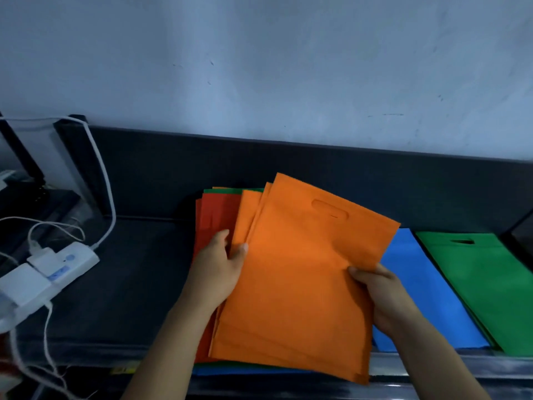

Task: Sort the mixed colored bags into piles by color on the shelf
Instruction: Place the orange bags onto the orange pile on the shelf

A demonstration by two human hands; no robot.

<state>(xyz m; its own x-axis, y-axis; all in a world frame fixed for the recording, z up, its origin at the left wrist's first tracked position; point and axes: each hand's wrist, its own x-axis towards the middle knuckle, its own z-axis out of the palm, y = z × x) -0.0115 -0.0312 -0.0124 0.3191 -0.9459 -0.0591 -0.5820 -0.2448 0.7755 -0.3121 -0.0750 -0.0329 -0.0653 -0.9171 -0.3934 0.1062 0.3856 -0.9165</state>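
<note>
at the far left of the dark shelf lies a white power strip with white plugs in it and white cables looping up toward the wall. a clear plastic sheet or box stands behind it, too blurred to tell more.

toward the middle sits the mixed stack: a red bag shows at its left side, a strip of green peeks out at the back edge, and a blue edge shows beneath at the shelf's front lip. the left hand holds the left edge of the orange bags, thumb on top near that edge and fingers curled under, so it is pinching them. the top orange bag is tilted, its cut-out handle toward the far right corner, and more orange bags fan out just behind it at the left.

the right hand grips the right edge of the same orange bag, thumb pressed on top and fingers underneath.

to the right, partly under the orange bag, lies a blue bag flat on the shelf. just beside it, at the far right, rests a green bag pile with a handle slot near its far edge.
</note>
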